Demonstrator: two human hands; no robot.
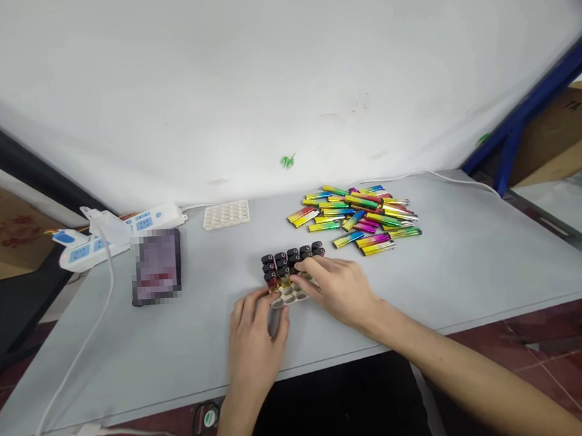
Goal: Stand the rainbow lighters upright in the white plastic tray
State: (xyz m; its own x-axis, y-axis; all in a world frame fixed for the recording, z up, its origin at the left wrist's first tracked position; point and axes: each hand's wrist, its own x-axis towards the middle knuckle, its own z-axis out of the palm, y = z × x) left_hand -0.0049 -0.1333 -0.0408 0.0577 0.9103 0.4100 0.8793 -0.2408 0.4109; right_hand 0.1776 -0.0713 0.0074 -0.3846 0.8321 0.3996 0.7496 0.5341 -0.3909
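Near the front of the table, a white tray with oval holes (290, 295) holds several upright lighters (284, 273), black ends up, some with coloured metallic sides showing. They fill the back rows; front holes at the left show bare. My left hand (256, 337) grips the tray's front left corner, fingers along its side and thumb in front. Above the tray is my right hand (341, 287), thumb and index finger closed on a black-ended lighter (295, 268) in the row. My right fingers partly cover that lighter and the tray's right side.
Shiny multicoloured lighters (363, 204) lie in a loose pile at the back right. A second white holed tray (226, 215) sits by the wall. On the left are a power strip (121, 236), a dark pixelated flat object (157, 267) and a white cable (101, 319).
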